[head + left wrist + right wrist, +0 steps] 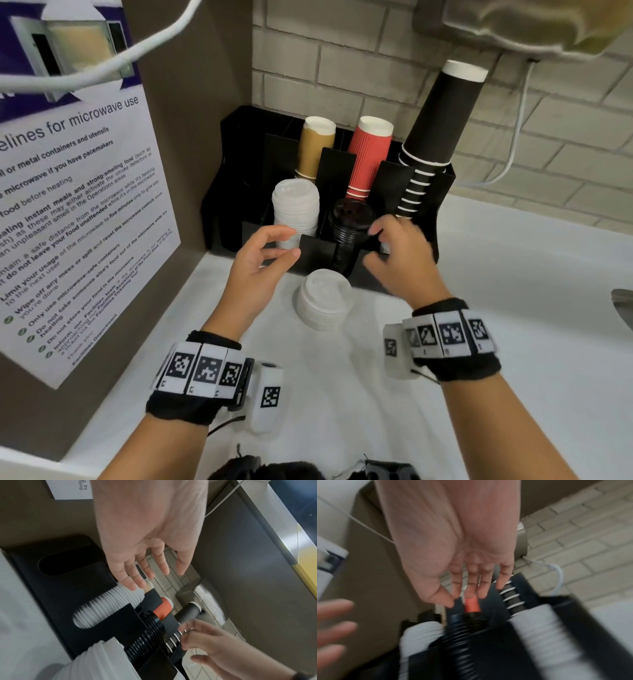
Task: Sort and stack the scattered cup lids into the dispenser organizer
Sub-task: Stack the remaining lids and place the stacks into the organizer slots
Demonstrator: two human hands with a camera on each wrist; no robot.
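Observation:
A black dispenser organizer [239,164] stands against the tiled wall. Its front slots hold a white lid stack [295,209] and a black lid stack [349,226]; in the right wrist view a third, white stack [544,635] fills the right slot. A loose stack of white lids [323,299] sits on the white counter just in front. My left hand [270,246] hovers empty before the white stack, fingers relaxed. My right hand [387,240] hovers empty by the black stack, fingers spread. The left wrist view shows the same white stack [109,605] and black stack [147,637].
Tan cups [317,147], red cups [370,154] and a tall lean of black cups [435,137] fill the back slots. A microwave notice [68,212] covers the panel at left. A cable [513,144] hangs on the wall. The white counter [513,274] extends right.

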